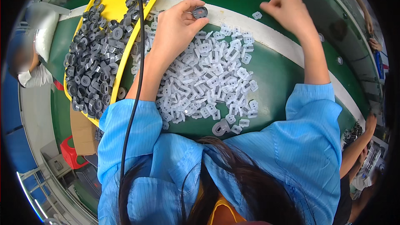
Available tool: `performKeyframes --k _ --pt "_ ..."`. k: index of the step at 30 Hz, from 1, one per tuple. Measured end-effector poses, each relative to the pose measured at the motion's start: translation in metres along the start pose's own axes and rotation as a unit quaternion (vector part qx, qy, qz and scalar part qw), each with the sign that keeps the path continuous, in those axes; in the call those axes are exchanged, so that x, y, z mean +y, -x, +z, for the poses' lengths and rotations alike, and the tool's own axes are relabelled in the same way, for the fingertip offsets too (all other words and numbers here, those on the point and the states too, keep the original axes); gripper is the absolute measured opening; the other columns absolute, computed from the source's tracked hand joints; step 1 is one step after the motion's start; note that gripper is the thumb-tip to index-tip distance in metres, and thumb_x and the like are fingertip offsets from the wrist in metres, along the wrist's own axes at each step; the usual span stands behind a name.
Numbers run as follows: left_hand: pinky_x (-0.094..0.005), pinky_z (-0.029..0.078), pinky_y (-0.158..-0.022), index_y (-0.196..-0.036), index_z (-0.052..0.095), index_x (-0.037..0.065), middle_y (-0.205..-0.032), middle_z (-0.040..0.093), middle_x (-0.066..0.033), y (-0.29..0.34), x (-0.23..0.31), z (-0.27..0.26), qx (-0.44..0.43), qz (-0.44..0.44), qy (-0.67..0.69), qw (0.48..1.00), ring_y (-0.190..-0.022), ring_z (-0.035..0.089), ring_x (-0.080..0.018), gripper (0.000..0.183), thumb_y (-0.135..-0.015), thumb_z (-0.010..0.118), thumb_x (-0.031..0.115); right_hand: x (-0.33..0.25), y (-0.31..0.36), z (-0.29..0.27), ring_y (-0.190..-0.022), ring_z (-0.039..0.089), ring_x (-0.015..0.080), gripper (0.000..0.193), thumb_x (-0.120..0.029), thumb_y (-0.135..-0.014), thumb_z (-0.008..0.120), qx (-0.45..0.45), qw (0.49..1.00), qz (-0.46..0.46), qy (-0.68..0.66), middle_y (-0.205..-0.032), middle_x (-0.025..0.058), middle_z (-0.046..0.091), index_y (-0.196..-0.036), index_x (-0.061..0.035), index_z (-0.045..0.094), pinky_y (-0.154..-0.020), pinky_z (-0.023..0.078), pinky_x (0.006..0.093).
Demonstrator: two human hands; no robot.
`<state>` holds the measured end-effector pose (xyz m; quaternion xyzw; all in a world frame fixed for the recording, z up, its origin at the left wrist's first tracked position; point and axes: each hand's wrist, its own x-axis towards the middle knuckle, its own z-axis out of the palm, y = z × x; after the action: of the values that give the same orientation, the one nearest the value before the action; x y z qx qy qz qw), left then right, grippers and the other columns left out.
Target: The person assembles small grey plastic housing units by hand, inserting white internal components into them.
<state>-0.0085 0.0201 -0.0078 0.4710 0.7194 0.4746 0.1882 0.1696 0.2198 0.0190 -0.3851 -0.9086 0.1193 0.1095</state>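
Observation:
A dark grey oval plastic cap point(200, 12) is pinched between the thumb and fingers of my left hand point(177, 25), above the white strip. My right hand point(288, 13) is raised over the far green surface, its fingers curled in toward the thumb. Whatever they may hold is hidden. A small translucent plastic piece point(257, 15) lies just left of that hand, apart from it. Below and between my forearms spreads a loose pile of similar translucent pieces point(208, 73). A lighter grey round part point(221, 128) rests at the pile's near edge.
At the left stands a yellow tray point(112, 10) heaped with dark grey caps point(89, 58). A black cable point(139, 46) hangs across the view there. The white strip point(275, 43) borders the far green surface point(233, 4). Other people's arms point(358, 150) show at the right edge.

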Motion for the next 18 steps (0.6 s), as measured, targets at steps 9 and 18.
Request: performKeyframes --k 9,18 --pt "-0.0224 0.053 -0.07 -0.109 0.062 -0.001 -0.087 0.069 -0.0107 0.002 0.007 0.003 0.051 0.013 0.033 0.998 -0.078 0.068 -0.0125 0.035 -0.077 0.074 0.007 -0.035 0.003 0.0 -0.067 0.058 0.0101 0.02 -0.02 -0.077 0.072 -0.091 0.915 -0.006 -0.392 -0.074 0.0033 0.066 -0.083 -0.0011 0.07 -0.062 0.047 0.0247" --pt "-0.0273 0.055 -0.061 -0.097 0.063 -0.004 -0.083 0.062 -0.0122 0.004 0.001 0.005 0.154 0.175 -0.05 0.971 -0.068 0.065 -0.019 0.029 -0.071 0.074 0.003 -0.089 0.011 0.031 -0.062 0.054 0.0081 0.023 -0.021 -0.077 0.072 -0.1 0.895 -0.101 -0.424 -0.07 0.0019 0.063 -0.087 -0.0008 0.068 -0.06 0.046 0.0248"
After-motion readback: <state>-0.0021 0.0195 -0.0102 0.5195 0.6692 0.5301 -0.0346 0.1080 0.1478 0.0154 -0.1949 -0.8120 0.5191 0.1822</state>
